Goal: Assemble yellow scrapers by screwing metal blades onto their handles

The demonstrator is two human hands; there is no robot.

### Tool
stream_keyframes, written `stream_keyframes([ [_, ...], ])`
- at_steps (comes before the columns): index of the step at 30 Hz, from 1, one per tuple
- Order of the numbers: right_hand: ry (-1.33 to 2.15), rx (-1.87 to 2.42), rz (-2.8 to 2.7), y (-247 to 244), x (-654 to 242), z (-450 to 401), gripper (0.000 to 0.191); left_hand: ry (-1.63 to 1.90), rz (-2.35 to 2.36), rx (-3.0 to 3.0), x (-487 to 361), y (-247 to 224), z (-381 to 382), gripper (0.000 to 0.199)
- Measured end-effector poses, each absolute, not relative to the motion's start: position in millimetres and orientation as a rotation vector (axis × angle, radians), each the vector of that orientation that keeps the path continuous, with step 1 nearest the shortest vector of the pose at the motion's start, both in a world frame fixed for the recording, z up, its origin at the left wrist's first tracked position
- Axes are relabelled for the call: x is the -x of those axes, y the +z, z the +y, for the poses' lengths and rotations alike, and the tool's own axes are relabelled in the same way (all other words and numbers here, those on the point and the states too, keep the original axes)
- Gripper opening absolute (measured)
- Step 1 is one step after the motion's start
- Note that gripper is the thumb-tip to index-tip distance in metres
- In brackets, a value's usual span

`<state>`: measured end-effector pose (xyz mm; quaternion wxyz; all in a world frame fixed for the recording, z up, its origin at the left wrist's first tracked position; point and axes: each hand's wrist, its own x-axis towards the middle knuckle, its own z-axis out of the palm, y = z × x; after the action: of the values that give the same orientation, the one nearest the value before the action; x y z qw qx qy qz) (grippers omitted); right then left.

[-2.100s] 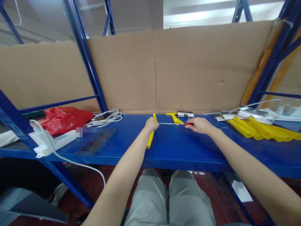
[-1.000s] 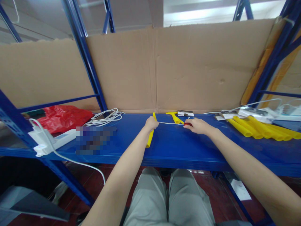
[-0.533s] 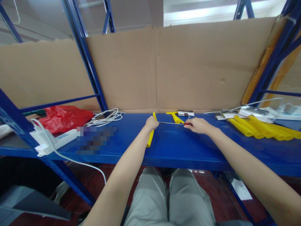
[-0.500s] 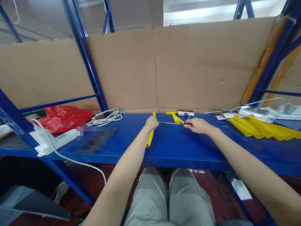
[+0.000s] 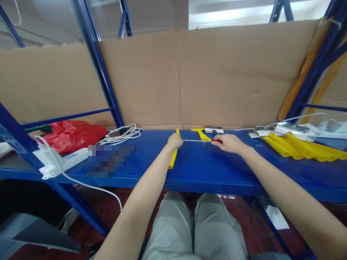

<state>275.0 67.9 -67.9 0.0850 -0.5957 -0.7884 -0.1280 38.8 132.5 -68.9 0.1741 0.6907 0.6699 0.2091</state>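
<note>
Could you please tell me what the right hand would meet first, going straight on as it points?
Probably the left hand and its yellow tube, since the red-handled tool in the right hand points there. The loose yellow piece might be brushed sooner; depth there is unclear.

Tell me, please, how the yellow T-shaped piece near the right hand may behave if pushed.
The yellow T-shaped piece probably resists rolling, because its crossbar juts past the stem. It may slide easily, as the blue shelf looks shiny. It seems stiff: its stem lies straight.
</note>
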Motion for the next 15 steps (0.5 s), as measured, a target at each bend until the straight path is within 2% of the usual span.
stream_keyframes([
  [3, -0.32, 1.76, -2.338, -69.1, -276.0, 69.8, 0.02, 0.596, 1.903, -1.952, -39.2, -69.5, 133.2, 0.019],
  [8, -0.439, 1.769, -2.32, -70.3, -277.9, 71.4, 0.015, 0.576, 1.885, -1.973, -38.9, -70.2, 133.8, 0.019],
  [15, -0.248, 1.737, -2.38, -71.3, -283.3, 73.8, 0.026, 0.578, 1.882, -1.964, -39.3, -67.6, 130.3, 0.018],
])
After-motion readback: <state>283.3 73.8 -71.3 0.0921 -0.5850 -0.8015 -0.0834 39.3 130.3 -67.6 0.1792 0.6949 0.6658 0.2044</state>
